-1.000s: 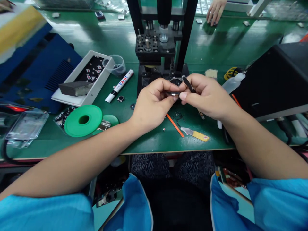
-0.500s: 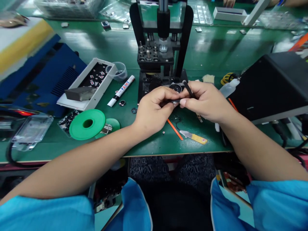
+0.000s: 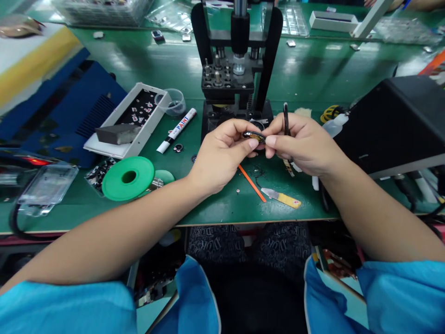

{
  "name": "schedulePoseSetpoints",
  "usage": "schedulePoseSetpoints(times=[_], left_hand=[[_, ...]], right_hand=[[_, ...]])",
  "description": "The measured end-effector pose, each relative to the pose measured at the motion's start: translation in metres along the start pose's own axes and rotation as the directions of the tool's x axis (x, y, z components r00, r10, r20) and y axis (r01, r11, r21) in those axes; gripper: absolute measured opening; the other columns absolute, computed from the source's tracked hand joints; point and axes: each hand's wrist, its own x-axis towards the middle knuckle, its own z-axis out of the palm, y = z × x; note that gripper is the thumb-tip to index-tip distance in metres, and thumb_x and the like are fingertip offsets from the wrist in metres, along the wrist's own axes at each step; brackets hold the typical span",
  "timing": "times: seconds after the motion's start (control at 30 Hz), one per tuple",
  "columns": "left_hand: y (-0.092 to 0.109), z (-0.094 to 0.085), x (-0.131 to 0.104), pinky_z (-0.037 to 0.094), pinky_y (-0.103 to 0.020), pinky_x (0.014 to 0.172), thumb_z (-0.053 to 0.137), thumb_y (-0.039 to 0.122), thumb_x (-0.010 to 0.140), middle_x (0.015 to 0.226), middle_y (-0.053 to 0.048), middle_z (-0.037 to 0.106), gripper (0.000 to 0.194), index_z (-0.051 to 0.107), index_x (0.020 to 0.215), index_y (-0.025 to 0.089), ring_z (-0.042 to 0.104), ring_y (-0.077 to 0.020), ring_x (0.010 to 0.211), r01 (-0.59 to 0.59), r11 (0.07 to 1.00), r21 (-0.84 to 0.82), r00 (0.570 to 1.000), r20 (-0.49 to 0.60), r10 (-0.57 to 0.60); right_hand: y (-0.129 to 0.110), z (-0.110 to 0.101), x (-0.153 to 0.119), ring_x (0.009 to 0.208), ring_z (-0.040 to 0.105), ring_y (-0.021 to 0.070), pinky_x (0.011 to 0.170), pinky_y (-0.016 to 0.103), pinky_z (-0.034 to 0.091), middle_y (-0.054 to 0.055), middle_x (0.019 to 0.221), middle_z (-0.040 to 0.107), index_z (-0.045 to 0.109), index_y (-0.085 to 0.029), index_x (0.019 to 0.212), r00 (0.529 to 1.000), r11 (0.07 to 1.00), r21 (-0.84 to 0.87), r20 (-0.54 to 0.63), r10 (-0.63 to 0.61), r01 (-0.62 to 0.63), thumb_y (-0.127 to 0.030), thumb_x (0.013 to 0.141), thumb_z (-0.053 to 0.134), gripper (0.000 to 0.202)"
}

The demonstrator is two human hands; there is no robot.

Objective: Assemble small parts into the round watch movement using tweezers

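My left hand (image 3: 220, 155) and my right hand (image 3: 301, 143) meet over the green bench (image 3: 222, 204), right in front of a black hand press (image 3: 236, 69). Between their fingertips they pinch a small dark round part (image 3: 253, 136) with a shiny rim. A thin black tool (image 3: 285, 118) stands up out of my right hand, pointing away from me. Both forearms reach in from blue sleeves at the bottom.
A white paint marker (image 3: 176, 130), a clear cup (image 3: 171, 102) and a white tray of small parts (image 3: 134, 116) lie left of the press. A green spool (image 3: 128, 177) sits near the front edge. An orange stick (image 3: 251, 183) and yellow-handled blade (image 3: 281, 197) lie below my hands. A black box (image 3: 392, 120) stands right.
The hands have lifted the small part slightly and turned it, so its rim now shows. The black tool in my right hand has swung from slanted to upright.
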Motion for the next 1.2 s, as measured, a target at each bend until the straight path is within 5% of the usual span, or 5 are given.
schedulePoseSetpoints(times=[0.13, 0.33, 0.7, 0.83, 1.2], left_hand=[[0.0, 0.001, 0.001, 0.07, -0.029, 0.083, 0.096, 0.038, 0.093, 0.109, -0.004, 0.088, 0.03, 0.08, 0.115, 0.024, 0.087, -0.0198, 0.1, 0.045, 0.999, -0.028, 0.999, 0.012, -0.044], [0.0, 0.001, 0.002, 0.07, -0.027, 0.081, 0.097, 0.039, 0.092, 0.107, -0.003, 0.088, 0.031, 0.083, 0.116, 0.025, 0.087, -0.0182, 0.096, 0.078, 0.995, -0.066, 0.997, 0.026, -0.076], [0.007, 0.003, -0.005, 0.07, -0.033, 0.095, 0.084, 0.02, 0.098, 0.107, -0.002, 0.088, 0.012, 0.088, 0.108, 0.026, 0.084, -0.019, 0.099, -0.051, 0.984, 0.172, 0.999, 0.02, 0.048], [0.008, 0.003, -0.008, 0.068, -0.04, 0.107, 0.077, 0.013, 0.1, 0.112, -0.002, 0.089, 0.02, 0.089, 0.107, 0.027, 0.084, -0.0228, 0.11, -0.138, 0.921, 0.365, 0.99, 0.026, 0.138], [0.009, 0.001, -0.01, 0.066, -0.034, 0.101, 0.066, 0.008, 0.103, 0.108, -0.003, 0.09, 0.028, 0.089, 0.109, 0.023, 0.083, -0.0203, 0.105, -0.349, 0.677, 0.648, 0.934, 0.186, 0.304]], right_hand=[[0.0, -0.001, 0.0, 0.052, 0.045, 0.0073, 0.047, 0.025, 0.024, -0.002, 0.07, 0.074, 0.07, -0.022, 0.09, 0.997, 0.996, 0.051, 0.022, 0.07, -0.071, -0.042, 0.085, 0.099, 0.035], [0.001, -0.004, 0.001, 0.052, 0.046, 0.0067, 0.047, 0.024, 0.025, -0.002, 0.07, 0.073, 0.068, -0.022, 0.09, 0.996, 0.995, 0.065, 0.043, 0.079, -0.081, -0.048, 0.086, 0.101, 0.043], [-0.004, -0.003, 0.0, 0.048, 0.042, 0.0066, 0.045, 0.025, 0.022, -0.002, 0.065, 0.072, 0.062, -0.023, 0.08, 0.989, 0.989, 0.054, 0.068, 0.134, -0.138, -0.052, 0.082, 0.103, 0.05], [-0.003, -0.004, 0.0, 0.049, 0.043, 0.007, 0.045, 0.025, 0.022, -0.003, 0.064, 0.071, 0.062, -0.024, 0.081, 0.985, 0.987, 0.029, 0.078, 0.153, -0.155, -0.048, 0.083, 0.102, 0.047], [0.0, 0.0, -0.001, 0.049, 0.044, 0.0065, 0.044, 0.024, 0.027, -0.003, 0.065, 0.072, 0.065, -0.023, 0.075, 0.988, 0.985, -0.082, 0.018, 0.155, -0.153, -0.024, 0.084, 0.089, 0.025]])
